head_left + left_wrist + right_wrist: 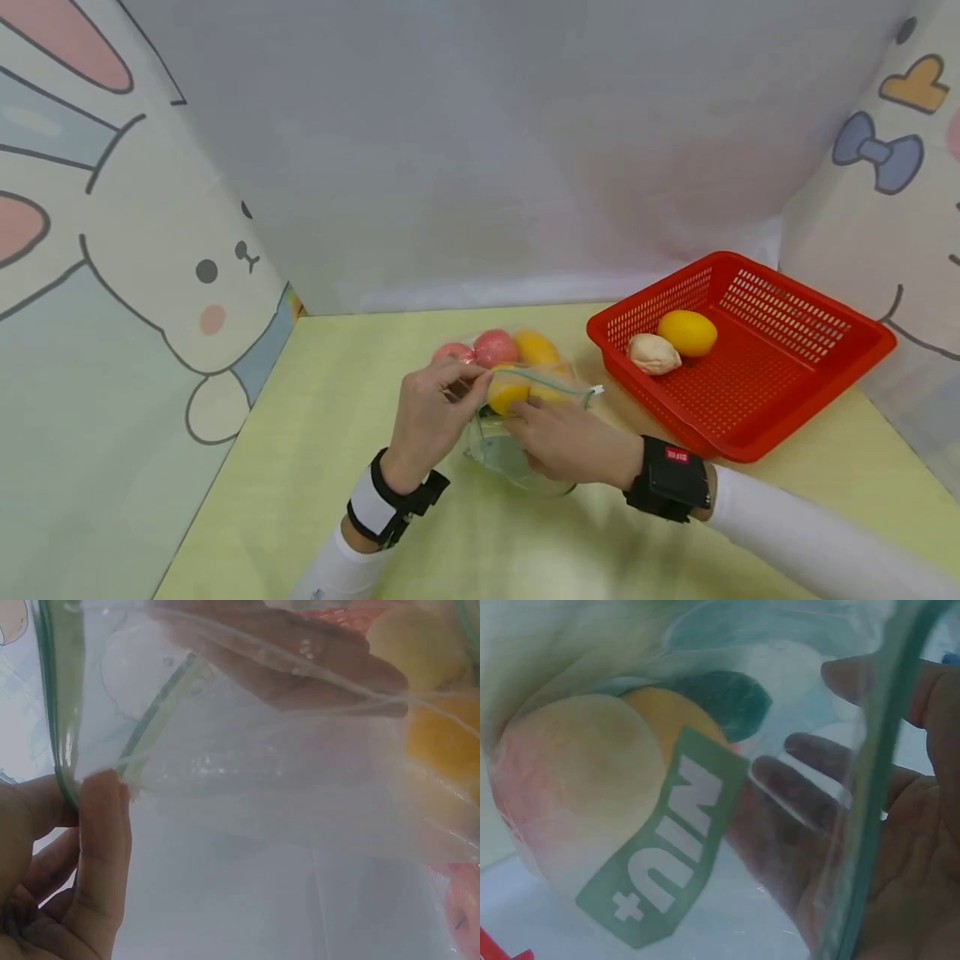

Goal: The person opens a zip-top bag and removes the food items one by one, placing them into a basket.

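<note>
My left hand (429,408) pinches the edge of a clear zip bag (247,817) at its green seal, between thumb and fingers. Through the film in the right wrist view, my right hand (922,847) reaches past the seal into the bag's mouth, fingers loosely extended. Inside are red round fruits (495,347), an orange-yellow fruit (535,345) and a yellow fruit (507,393) beside the right fingertips. A peach-like fruit (585,765) with a green leaf (731,705) shows behind the bag's printed green label (664,847).
A red plastic basket (757,408) stands to the right, close to the bag. In it lie a yellow lemon-like fruit (687,332) and a whitish lumpy item (653,354). The pale yellow-green tabletop (300,500) ends at a grey back wall and cartoon-printed side panels.
</note>
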Tool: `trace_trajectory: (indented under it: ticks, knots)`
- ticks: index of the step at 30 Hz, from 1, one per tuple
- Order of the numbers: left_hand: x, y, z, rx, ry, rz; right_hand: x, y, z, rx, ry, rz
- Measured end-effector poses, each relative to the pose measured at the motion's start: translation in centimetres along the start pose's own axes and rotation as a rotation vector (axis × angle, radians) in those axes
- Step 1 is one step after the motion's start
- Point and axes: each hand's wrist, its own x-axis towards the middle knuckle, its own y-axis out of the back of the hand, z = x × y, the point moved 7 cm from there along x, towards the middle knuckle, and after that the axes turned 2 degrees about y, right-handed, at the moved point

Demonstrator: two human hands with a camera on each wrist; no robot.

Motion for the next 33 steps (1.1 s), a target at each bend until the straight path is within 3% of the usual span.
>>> trace_trajectory:
  ticks: [5, 8, 15, 18, 23, 27, 33]
  knots:
    - [0.0, -0.1, 0.1, 0.003, 0.002, -0.003, 0.8, -0.9, 1.1, -0.249, -0.053, 0.049]
    - [0.1, -0.2, 0.1, 0.006, -0.003, -0.006, 0.9, -1.2, 1.6, -0.34, -0.112, 0.05]
    - [0.1, -0.3, 0.2, -0.002, -0.007, -0.011, 1.3, -2.5, 2.2, -0.809, -0.274, 0.165]
    - [0.0, -0.4, 0.1, 0.002, -0.004, -0.017, 1.5, -3.2, 2.7, -0.932, -0.328, 0.211]
    - [0.0, -0.7, -0.1, 0.014, -0.011, -0.03, 1.8, -4.0, 3.7, -0.981, -0.31, 0.179]
    - [0.1, -0.6, -0.1, 0.015, -0.012, -0.028, 2.0, -4.0, 4.3, -0.95, -0.293, 0.099]
    - [0.1, -0.4, 0.0, 0.011, 0.0, -0.025, 1.4, -2.6, 3.1, -0.863, -0.236, 0.086]
